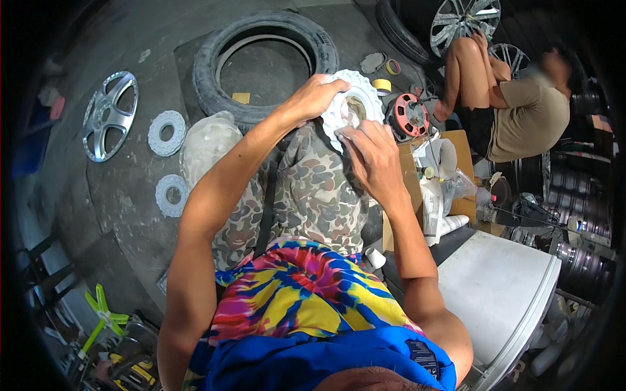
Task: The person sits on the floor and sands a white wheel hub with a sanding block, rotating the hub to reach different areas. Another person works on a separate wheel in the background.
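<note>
A white ring with a scalloped edge (370,98) is held up in front of my knees, tilted, with a round hole in its middle. My left hand (315,99) grips its upper left rim, thumb lying over the face. Against the lower part of the ring, my right hand (376,155) has its fingers bent and pinched together; whatever is between them is hidden. Two similar pale scalloped rings, one upper (167,133) and one lower (172,195), lie on the floor to my left.
A tire (205,72) lies on the floor ahead, and a silver wheel cover (111,117) lies far left. To the right are a red cable reel (409,115), yellow tape (382,86), a cardboard box (462,144) and a white cabinet (499,280). Another person (531,114) sits holding a wheel.
</note>
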